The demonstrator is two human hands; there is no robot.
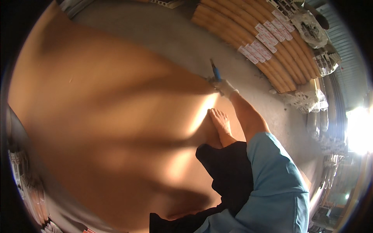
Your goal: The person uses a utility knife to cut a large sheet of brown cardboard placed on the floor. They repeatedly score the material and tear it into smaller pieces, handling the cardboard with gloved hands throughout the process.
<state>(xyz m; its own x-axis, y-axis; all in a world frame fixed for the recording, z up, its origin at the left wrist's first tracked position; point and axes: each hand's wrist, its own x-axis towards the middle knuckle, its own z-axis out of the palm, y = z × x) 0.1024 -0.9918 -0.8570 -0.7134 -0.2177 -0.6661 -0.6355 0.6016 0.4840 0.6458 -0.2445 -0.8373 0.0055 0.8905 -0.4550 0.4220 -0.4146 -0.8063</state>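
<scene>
My right hand (223, 87), in a whitish glove with grey fingers, is at the right edge of a large smooth brown sheet (116, 105). It grips a slim blue-handled tool (216, 73) whose thin dark tip points up and away from me. Whether that tip is a blade is too small to tell. The fingers are closed round the handle, close to the sheet's edge. My bare foot (220, 118) rests on the sheet just below the hand. My left hand does not show.
Long brown wrapped bundles (248, 35) with white and red labels lie stacked at the far right on the grey floor (155, 35). Pale profiles in plastic wrap (311, 29) stick out at their ends. More wrapped lengths (33, 190) line the left rim. Bright light glares at the right.
</scene>
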